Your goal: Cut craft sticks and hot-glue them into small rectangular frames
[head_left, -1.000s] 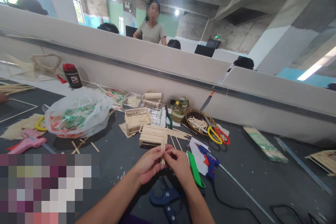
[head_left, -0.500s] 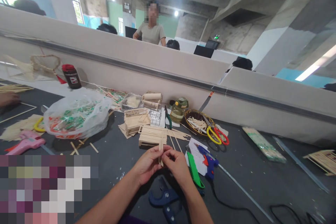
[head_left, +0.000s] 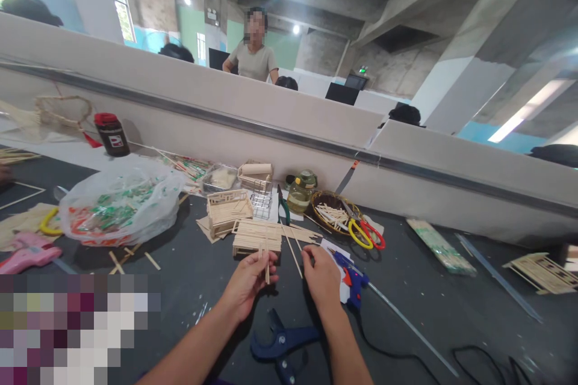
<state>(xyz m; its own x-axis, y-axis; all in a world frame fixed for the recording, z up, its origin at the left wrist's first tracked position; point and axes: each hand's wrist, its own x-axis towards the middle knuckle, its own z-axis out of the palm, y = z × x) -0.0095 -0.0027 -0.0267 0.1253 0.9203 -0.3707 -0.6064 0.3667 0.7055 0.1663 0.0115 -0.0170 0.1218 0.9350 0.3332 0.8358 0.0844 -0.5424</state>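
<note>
My left hand (head_left: 246, 283) pinches a few short, thin wooden sticks (head_left: 267, 271) upright between thumb and fingers. To its right, my right hand (head_left: 323, 274) is low over the table with fingers curled together at the near end of a long wooden stick (head_left: 295, 238); the hand hides part of that stick. A second long stick (head_left: 291, 251) lies beside it. Just beyond the left hand sits a small slatted stick model (head_left: 257, 237). A dark blue cutter (head_left: 284, 338) lies between my forearms. Right of my right hand is a blue glue gun (head_left: 356, 286).
Beyond are a stick-built box (head_left: 230, 213), green-handled pliers (head_left: 283, 207), a jar (head_left: 298, 195) and a basket (head_left: 318, 221) with scissors (head_left: 361, 234). At left lie a plastic bag (head_left: 158, 222) and pink glue gun (head_left: 31, 251). A cable (head_left: 383, 346) runs right.
My right hand has left the short sticks and moved right to the long sticks, now covering the green tool. My left hand keeps the short sticks. The view has shifted slightly.
</note>
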